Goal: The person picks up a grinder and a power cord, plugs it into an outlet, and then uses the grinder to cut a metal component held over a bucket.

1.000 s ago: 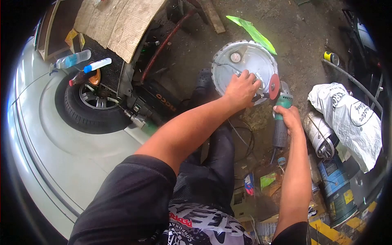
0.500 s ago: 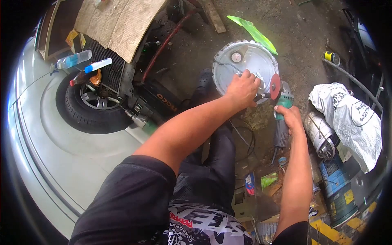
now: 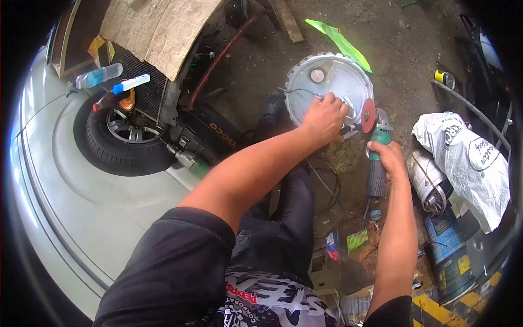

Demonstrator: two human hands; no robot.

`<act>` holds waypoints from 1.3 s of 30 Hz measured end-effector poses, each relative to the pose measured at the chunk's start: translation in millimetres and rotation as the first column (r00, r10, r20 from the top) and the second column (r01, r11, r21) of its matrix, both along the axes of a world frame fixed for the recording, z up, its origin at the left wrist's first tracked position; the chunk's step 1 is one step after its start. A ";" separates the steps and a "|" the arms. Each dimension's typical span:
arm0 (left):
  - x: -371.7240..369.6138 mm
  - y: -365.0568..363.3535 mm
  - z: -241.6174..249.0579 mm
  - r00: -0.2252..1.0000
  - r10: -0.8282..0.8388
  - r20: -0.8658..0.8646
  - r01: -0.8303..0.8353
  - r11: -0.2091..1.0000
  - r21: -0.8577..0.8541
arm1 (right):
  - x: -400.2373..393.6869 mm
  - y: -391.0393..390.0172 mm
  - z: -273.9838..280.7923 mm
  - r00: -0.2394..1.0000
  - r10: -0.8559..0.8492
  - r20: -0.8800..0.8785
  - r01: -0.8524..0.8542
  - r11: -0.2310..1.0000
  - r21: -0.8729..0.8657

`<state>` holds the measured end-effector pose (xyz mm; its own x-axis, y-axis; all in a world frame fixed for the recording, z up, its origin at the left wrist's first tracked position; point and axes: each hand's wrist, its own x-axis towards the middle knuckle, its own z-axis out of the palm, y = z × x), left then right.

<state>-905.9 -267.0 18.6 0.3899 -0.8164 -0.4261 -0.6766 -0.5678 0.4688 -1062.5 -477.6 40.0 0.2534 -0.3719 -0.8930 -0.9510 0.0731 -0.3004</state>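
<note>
My right hand [image 3: 385,158] is wrapped round the green and dark grey body of an angle grinder [image 3: 376,177]. A reddish sanding disc [image 3: 369,115] is on the grinder's head, its face turned left. My left hand [image 3: 326,117] is closed over the near side of a round whitish lid [image 3: 305,109] with a notched rim. A dark piece [image 3: 348,129] shows between this hand and the disc; I cannot tell what the fingers hold. A small round cap [image 3: 317,75] lies on the lid, and a thin dark rod or wire [image 3: 297,90] runs toward my left hand.
At left is a pale car body panel [image 3: 109,218] with a wheel [image 3: 131,128], bottles [image 3: 98,76] and cardboard [image 3: 158,32]. A drill-like tool [image 3: 188,159] lies by it. At right are a white sack [image 3: 463,158], a dented can [image 3: 427,180] and a blue bucket [image 3: 449,250]. A cable [image 3: 335,191] loops on the floor.
Both hands and the grinder hold nearly the same place. The view has shifted very slightly.
</note>
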 end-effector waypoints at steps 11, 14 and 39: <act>-1.7 0.8 -0.1 1.000 0.011 0.018 -0.011 1.000 -0.003 | -1.3 -1.3 -1.5 0.999 0.038 -0.008 -0.038 0.999 -0.010; -1.7 0.7 -0.9 1.000 0.010 0.020 -0.010 1.000 -0.001 | -2.2 -1.5 -1.7 1.000 0.028 -0.013 -0.028 1.000 0.000; -3.1 -0.3 -0.5 1.000 0.023 0.020 -0.023 1.000 -0.004 | 2.5 3.3 5.4 1.000 0.030 -0.009 -0.030 0.999 -0.012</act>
